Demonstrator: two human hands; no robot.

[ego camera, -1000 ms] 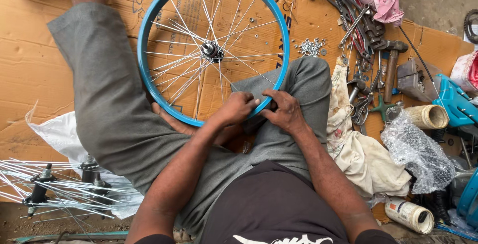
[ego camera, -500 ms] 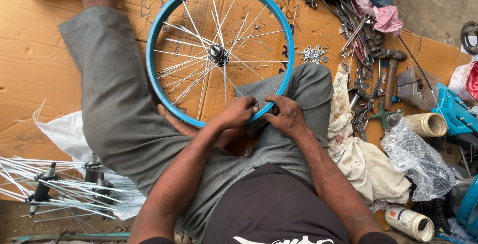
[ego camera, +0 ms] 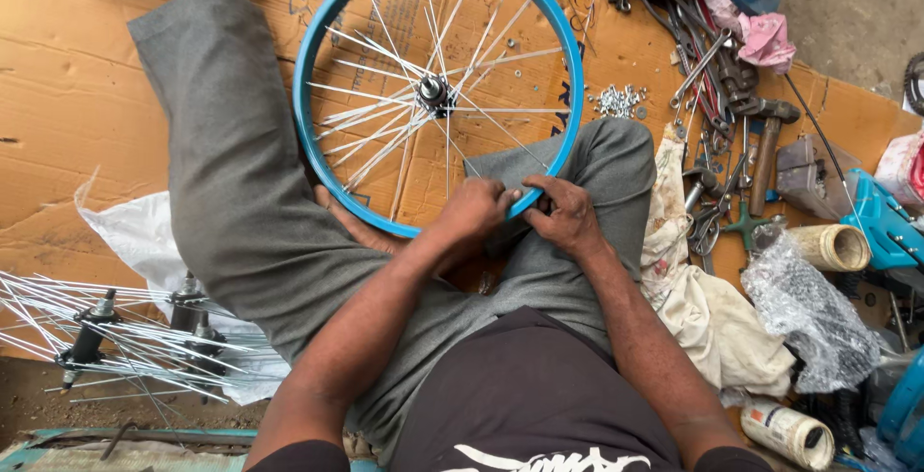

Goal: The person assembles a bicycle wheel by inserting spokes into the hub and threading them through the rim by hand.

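We find both hands at frame centre: left hand (ego camera: 476,214) and right hand (ego camera: 568,217) pinch the near edge of the blue wheel rim (ego camera: 313,39), equally near. The wheel extends toward the frame's top, hub (ego camera: 435,94) beyond.

Left of my blue wheel rim (ego camera: 318,29), bare cardboard (ego camera: 67,77) lies open; right of it, piled tools (ego camera: 722,97) and nuts (ego camera: 619,100) crowd my reach.

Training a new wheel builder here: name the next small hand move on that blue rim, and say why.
Probably seat the spoke end at the near edge of the blue rim, since the left hand and right hand both pinch there and several spokes fan loosely from the hub.
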